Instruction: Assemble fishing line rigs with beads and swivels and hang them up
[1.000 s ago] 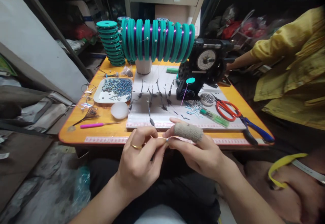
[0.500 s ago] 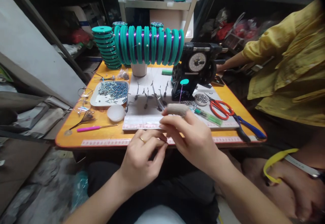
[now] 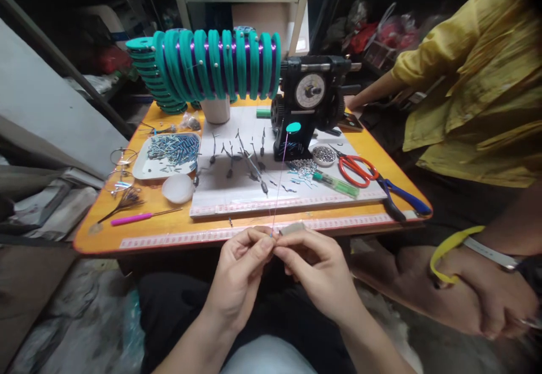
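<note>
Just beyond the table's front edge, my left hand [image 3: 239, 266] pinches the lower end of a thin purple thread [image 3: 278, 187], thumb against finger. The thread runs up taut to a teal disc [image 3: 293, 127] in front of the black machine. A tiny bluish bit shows at the left fingertips. My right hand [image 3: 317, 264] is closed in a pinch, its fingertips touching the left ones. What it holds is too small to make out. One of its fingers wears a grey finger sleeve [image 3: 293, 228].
A row of teal spools [image 3: 212, 63] with purple thread adjoins the black machine [image 3: 311, 91]. Around the board lie a white tray [image 3: 141, 172] of bluish pieces, a purple-handled hook [image 3: 131, 219], red scissors [image 3: 358, 172] and blue pliers [image 3: 406, 196]. A person in yellow [image 3: 457, 80] is at right.
My right hand has come down and nearer to my left; their fingertips now meet. The purple thread now shows stretched from the disc to my fingers. The view has shifted slightly right.
</note>
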`<state>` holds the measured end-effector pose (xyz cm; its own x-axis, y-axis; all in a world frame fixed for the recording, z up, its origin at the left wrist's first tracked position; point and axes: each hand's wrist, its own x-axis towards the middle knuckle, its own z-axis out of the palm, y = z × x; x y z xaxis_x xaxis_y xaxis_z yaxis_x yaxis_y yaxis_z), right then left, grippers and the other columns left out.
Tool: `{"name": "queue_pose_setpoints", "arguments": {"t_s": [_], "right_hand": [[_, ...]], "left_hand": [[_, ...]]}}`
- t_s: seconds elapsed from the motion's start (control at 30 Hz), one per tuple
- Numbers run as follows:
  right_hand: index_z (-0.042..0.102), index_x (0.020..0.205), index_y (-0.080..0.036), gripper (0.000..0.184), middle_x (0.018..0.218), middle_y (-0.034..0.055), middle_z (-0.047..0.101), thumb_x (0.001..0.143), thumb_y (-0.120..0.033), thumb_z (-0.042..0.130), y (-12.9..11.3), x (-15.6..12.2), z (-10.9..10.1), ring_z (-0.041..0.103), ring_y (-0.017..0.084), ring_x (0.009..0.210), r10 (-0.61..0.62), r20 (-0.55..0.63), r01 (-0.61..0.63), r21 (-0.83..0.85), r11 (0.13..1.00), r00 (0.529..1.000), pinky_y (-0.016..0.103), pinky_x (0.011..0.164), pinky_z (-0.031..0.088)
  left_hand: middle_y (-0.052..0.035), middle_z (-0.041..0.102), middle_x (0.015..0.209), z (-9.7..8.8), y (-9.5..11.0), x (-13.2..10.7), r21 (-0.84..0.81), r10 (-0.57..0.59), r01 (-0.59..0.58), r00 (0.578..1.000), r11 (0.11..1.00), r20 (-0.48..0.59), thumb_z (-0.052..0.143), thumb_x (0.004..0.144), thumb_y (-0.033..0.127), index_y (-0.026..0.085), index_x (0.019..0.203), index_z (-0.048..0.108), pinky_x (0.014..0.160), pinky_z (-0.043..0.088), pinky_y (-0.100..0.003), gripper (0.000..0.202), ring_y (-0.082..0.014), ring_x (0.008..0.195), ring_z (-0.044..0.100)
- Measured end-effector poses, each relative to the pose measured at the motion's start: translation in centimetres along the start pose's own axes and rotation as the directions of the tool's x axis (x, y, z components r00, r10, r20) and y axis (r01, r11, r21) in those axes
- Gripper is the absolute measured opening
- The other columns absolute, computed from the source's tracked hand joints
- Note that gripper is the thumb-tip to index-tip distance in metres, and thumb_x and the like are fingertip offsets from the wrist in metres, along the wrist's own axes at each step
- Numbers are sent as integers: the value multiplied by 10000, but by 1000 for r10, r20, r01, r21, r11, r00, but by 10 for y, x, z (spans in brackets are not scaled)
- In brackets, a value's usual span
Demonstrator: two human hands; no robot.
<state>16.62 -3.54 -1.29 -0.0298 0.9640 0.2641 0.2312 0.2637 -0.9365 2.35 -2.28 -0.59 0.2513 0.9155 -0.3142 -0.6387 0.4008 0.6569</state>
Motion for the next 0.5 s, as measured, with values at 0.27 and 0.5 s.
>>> {"name": "queue_pose_setpoints", "arguments": {"t_s": [0.27,0.5], "right_hand": [[720,1040,-160,285,767,75,640,893,-25,518,9,-1,-34,628,173,701,-622,139,544,-652,528,771,269,613,534],[709,1004,-143,268,702,59,592,927,-56,467,10,-3,-49,562,172,668,-597,243,576,-673,464,764,263,567,478]], "left_hand": [[-9,608,760,1,0,6,-306,-359,403,913,863,191,837,737,116,41,748,722,541,408,-139,138,41,454,229],[-12,598,763,5,-9,13,-277,-410,455,888,846,208,850,712,108,44,714,704,531,392,-137,160,45,449,195]]}}
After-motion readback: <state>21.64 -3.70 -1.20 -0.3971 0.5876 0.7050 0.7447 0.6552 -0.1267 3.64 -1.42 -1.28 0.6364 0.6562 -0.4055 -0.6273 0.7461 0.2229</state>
